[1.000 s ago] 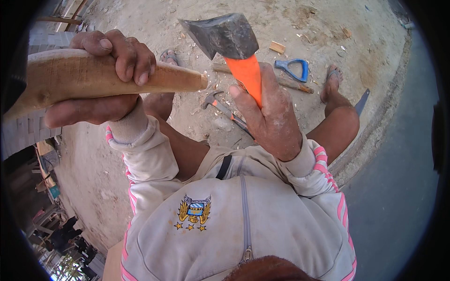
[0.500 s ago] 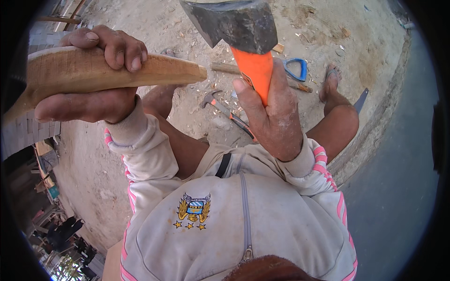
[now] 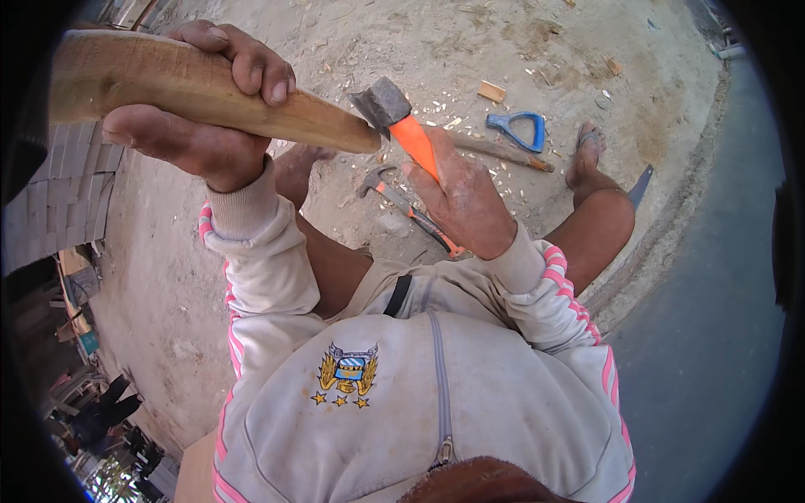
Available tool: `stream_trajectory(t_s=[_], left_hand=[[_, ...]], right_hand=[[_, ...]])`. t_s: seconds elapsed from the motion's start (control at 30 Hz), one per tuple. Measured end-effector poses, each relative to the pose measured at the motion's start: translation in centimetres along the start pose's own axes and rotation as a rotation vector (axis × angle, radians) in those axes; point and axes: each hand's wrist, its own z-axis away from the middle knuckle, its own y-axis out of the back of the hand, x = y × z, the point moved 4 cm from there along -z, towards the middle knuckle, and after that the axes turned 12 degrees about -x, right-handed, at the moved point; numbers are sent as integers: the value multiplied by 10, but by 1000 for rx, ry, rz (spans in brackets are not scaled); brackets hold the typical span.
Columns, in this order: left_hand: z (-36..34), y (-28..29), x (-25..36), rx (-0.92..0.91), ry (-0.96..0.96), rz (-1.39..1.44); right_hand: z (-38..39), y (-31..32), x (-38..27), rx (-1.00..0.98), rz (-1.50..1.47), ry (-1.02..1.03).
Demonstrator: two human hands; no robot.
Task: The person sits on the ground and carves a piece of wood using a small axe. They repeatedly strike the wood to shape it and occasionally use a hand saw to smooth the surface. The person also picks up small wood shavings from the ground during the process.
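Observation:
My left hand (image 3: pixel 218 117) grips a long, shaped piece of wood (image 3: pixel 184 88) from its side, thumb below and fingers over the top. The wood slants from the upper left down to a narrowed end near the middle. My right hand (image 3: pixel 465 197) is closed round the orange handle of a hatchet (image 3: pixel 386 105). The hatchet's dark metal head is right beside the narrowed end of the wood; whether blade and wood touch I cannot tell. Below them a claw hammer (image 3: pixel 408 210) with an orange and black handle lies on the ground.
A blue D-shaped handle (image 3: pixel 518 132) lies near a round wooden stick (image 3: pixel 503 154). Wood chips and a small wood block (image 3: pixel 491 91) are scattered on the sandy ground. By my right knee a saw blade (image 3: pixel 641 186) sticks out. Grey stacked blocks (image 3: pixel 71 193) stand at the left.
The hatchet has swung down and away from high up to the wood's narrowed end. My left hand and the wood have shifted slightly up and to the right, the wood tilting more.

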Motion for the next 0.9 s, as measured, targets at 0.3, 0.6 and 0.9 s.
stream_trajectory(t_s=[0.3, 0.6, 0.9], left_hand=[[-5, 1, 22, 398, -61, -517], [-4, -17, 31, 514, -68, -742], [-3, -20, 29, 537, -129, -803]], right_hand=[[-1, 7, -13, 12, -165, -104], [-1, 13, -58, 147, -108, 75], [-4, -9, -28, 9, -33, -82]])
